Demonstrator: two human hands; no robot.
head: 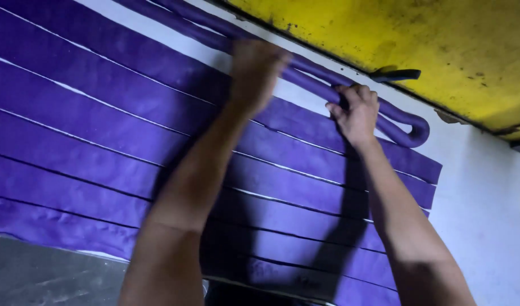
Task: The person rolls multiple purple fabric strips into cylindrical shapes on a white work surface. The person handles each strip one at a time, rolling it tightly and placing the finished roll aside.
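Note:
Several long flat purple strips (pixel 101 130) lie side by side on a white surface (pixel 487 209), running diagonally from upper left to lower right. Along their far edge lies a rolled purple rope (pixel 407 127), folded back on itself in a loop at its right end. My left hand (pixel 254 71) presses down on this rope with fingers curled over it. My right hand (pixel 356 113) grips the same rope further right, close to the looped end. Both forearms reach across the strips and cast dark shadows on them.
A stained yellow surface (pixel 419 39) borders the white one at the upper right, with a small dark purple scrap (pixel 396 74) on its edge. A grey patch (pixel 39 275) shows at the lower left.

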